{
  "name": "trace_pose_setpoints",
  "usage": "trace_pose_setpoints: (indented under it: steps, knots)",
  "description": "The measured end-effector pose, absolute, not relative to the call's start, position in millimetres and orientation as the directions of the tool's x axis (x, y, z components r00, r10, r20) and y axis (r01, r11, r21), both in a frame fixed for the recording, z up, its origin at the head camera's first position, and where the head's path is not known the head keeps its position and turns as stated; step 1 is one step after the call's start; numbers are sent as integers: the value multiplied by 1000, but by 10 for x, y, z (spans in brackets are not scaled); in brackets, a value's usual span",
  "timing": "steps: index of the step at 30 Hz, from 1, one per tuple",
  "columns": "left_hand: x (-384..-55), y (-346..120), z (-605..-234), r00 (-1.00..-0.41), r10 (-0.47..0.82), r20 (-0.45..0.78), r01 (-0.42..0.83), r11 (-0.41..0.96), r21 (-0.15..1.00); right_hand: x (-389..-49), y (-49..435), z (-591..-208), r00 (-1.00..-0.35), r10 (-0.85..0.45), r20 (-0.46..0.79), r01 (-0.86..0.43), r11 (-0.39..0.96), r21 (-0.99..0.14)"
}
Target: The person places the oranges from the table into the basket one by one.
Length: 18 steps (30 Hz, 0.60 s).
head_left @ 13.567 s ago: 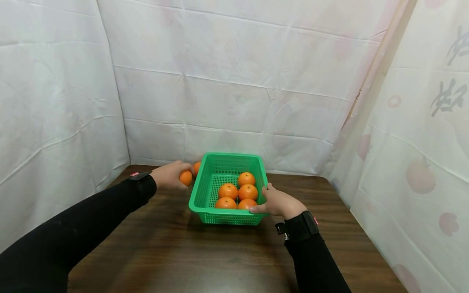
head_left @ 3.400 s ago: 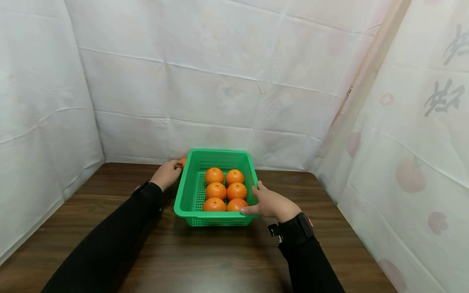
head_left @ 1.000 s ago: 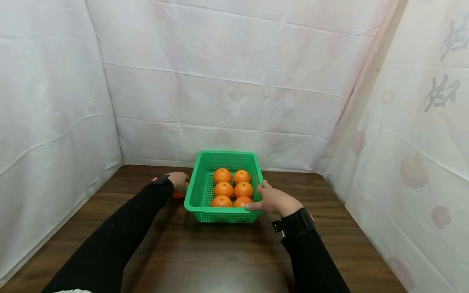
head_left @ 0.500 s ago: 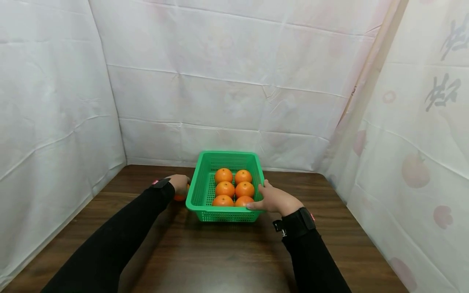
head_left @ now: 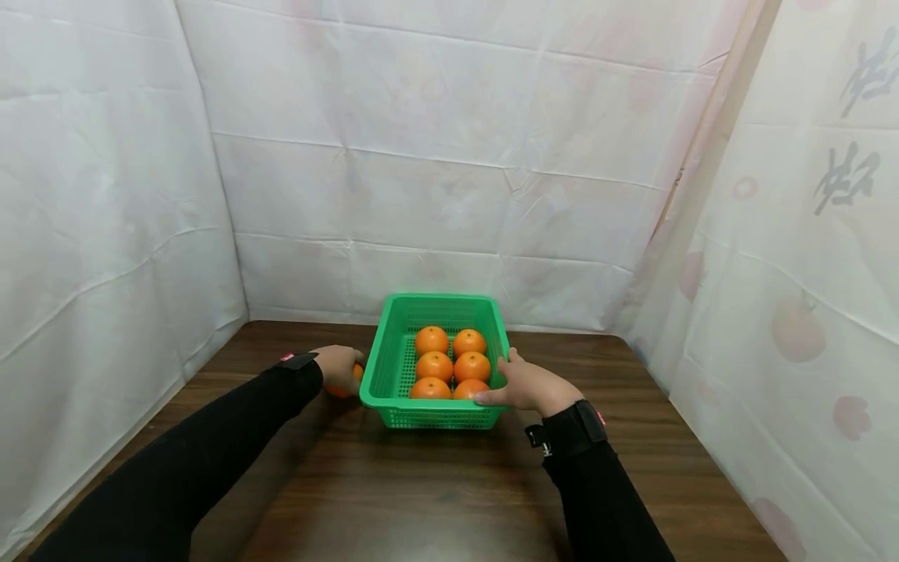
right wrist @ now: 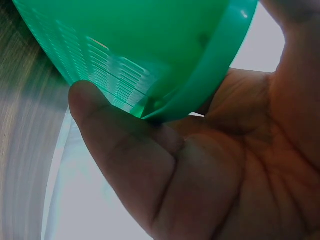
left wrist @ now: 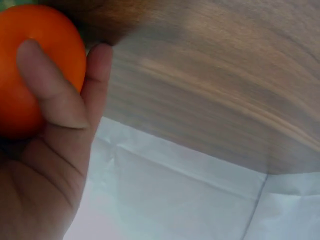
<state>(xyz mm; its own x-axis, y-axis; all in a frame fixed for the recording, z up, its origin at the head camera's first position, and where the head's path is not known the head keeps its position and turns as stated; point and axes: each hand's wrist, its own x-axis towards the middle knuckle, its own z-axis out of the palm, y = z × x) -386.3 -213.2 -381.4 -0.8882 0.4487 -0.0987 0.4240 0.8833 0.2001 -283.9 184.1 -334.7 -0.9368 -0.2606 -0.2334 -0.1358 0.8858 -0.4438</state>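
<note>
Near the far side of the wooden table, a green plastic basket (head_left: 435,404) holds several mandarin oranges (head_left: 435,366) in two columns along its right part. Just outside the basket's left wall, my left hand (head_left: 339,367) grips one more mandarin orange (left wrist: 14,97). In the left wrist view its fingers lie along the fruit's side, which hides part of the hand. My right hand (head_left: 530,388) holds the basket's front right corner, thumb over the front rim and fingers against the right outer wall. The right wrist view shows the slotted wall (right wrist: 120,75) close up beside the fingers.
White printed sheets (head_left: 421,195) hang behind the table and along both sides. The brown tabletop (head_left: 435,492) extends in front of the basket and to its right. Inside the basket, a strip of bare mesh floor runs beside the left wall.
Since the oldest frame, another mandarin orange has joined those in the basket, and the left hand has fetched one from behind the left side. Lately it shifts only slightly; the right hand stays put.
</note>
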Motion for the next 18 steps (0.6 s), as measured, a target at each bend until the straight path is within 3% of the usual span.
trace_pose_setpoints:
  steps: [10,18]
  knots:
    - [-3965,-2267,-3932,-847,528,-63,514,843,158,-2852,1854,-3356,-936,-267,-228,-142,882,-449]
    - [-4057,-2322,-3875,-855,516,-47,505,850,149,-2865,1867,-3366,-937,-262,-229,-136,881,-453]
